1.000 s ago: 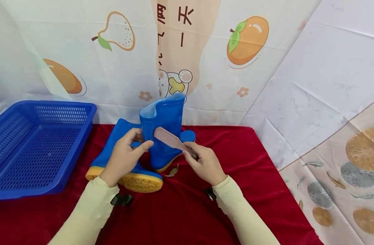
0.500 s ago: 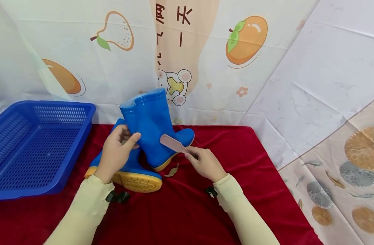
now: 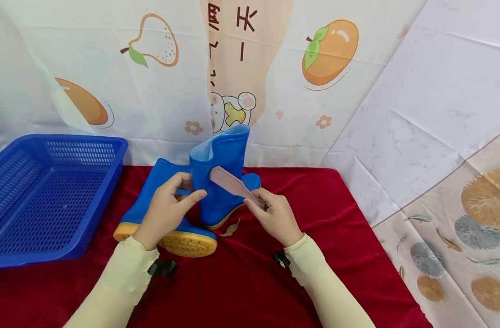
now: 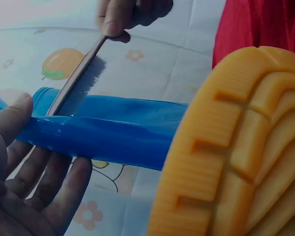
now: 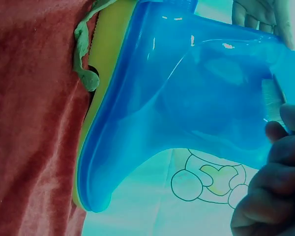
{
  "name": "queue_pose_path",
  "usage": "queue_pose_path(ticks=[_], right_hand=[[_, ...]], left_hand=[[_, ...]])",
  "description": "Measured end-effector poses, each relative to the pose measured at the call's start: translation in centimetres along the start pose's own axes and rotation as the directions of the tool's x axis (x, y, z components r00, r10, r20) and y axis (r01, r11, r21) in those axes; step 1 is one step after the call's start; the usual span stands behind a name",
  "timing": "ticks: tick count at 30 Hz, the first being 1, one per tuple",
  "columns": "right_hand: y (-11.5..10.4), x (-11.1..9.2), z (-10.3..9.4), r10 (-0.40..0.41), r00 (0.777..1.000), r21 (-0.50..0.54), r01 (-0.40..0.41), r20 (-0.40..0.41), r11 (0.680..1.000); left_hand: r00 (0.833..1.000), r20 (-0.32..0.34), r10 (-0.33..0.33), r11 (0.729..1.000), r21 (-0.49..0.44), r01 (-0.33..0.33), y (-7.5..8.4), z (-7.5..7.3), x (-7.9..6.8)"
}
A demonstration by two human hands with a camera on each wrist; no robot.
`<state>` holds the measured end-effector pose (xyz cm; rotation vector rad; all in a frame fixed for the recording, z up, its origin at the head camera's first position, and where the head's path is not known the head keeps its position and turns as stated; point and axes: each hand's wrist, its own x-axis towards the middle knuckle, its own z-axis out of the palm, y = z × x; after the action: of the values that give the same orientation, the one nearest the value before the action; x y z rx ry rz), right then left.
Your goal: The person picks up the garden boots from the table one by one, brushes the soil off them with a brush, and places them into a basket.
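A blue rain boot [image 3: 231,152] with a yellow sole stands on the red cloth, its shaft tilted and dented near the top. My left hand [image 3: 165,212] holds that shaft, thumb on one side and fingers on the other in the left wrist view. My right hand [image 3: 276,216] grips the handle of a flat-backed brush [image 3: 228,181], whose grey bristles [image 4: 91,78] face the shaft close below the boot's opening. A second blue boot [image 3: 145,196] lies on its side under my left hand, its yellow tread [image 3: 190,244] turned toward me.
A blue plastic basket [image 3: 119,152] stands at the left. Beside the standing boot's heel lies a dry, curled leaf [image 3: 231,228] on the red cloth [image 3: 307,196]. A printed white curtain [image 3: 287,82] hangs right behind the boots.
Half a second ago the shaft leaned left with the brush lower on it; now shaft and left hand are back to the right, and the brush has moved up the shaft.
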<state>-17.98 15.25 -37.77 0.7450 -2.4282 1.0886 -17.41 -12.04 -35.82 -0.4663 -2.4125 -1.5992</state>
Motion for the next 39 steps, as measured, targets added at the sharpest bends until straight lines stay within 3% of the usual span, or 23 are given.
queue_pose_path(ticks=[4, 7, 12, 15, 20, 25, 29, 34, 39], right_hand=[[0.1, -0.1, 0.1, 0.019, 1.0, -0.016, -0.019, 0.01, 1.0], [0.6, -0.2, 0.4, 0.082, 0.995, -0.01, -0.082, 0.05, 0.997], [1.6, -0.2, 0.7, 0.212, 0.969, -0.037, -0.209, 0.13, 0.977], [2.0, -0.2, 0.9, 0.239, 0.96, -0.054, -0.233, 0.146, 0.971], [1.9, -0.1, 0.9, 0.145, 0.988, -0.012, -0.144, 0.061, 0.989], [1.4, 0.0, 0.8, 0.037, 0.999, 0.065, -0.038, 0.008, 0.997], [1.0, 0.0, 0.6, 0.042, 0.999, 0.063, -0.043, 0.031, 0.997], [1.3, -0.1, 0.7, 0.125, 0.989, -0.026, -0.124, 0.08, 0.992], [2.4, -0.3, 0.9, 0.229, 0.964, -0.071, -0.221, 0.139, 0.973]], left_hand=[[1.0, 0.005, 0.01, 1.0, 0.008, -0.01, 0.1, 0.2, -0.1], [0.999, -0.029, 0.014, 1.0, 0.013, -0.014, -0.1, 0.1, 0.0], [0.995, -0.101, -0.002, 1.0, 0.009, 0.003, -0.1, -0.2, 0.1], [0.991, -0.13, -0.025, 1.0, -0.012, 0.024, 0.5, -0.6, 0.1], [0.993, -0.12, -0.022, 1.0, -0.019, 0.02, 1.8, -0.9, -0.2], [1.0, -0.006, 0.023, 0.999, 0.026, -0.023, 0.9, -0.5, -0.1], [0.999, 0.03, 0.041, 0.998, 0.045, -0.042, 0.3, -0.2, 0.0], [0.998, -0.059, 0.025, 0.998, 0.057, -0.021, -0.2, -0.3, 0.2], [0.991, -0.134, -0.019, 1.0, -0.001, 0.019, -0.5, -0.7, 0.3]])
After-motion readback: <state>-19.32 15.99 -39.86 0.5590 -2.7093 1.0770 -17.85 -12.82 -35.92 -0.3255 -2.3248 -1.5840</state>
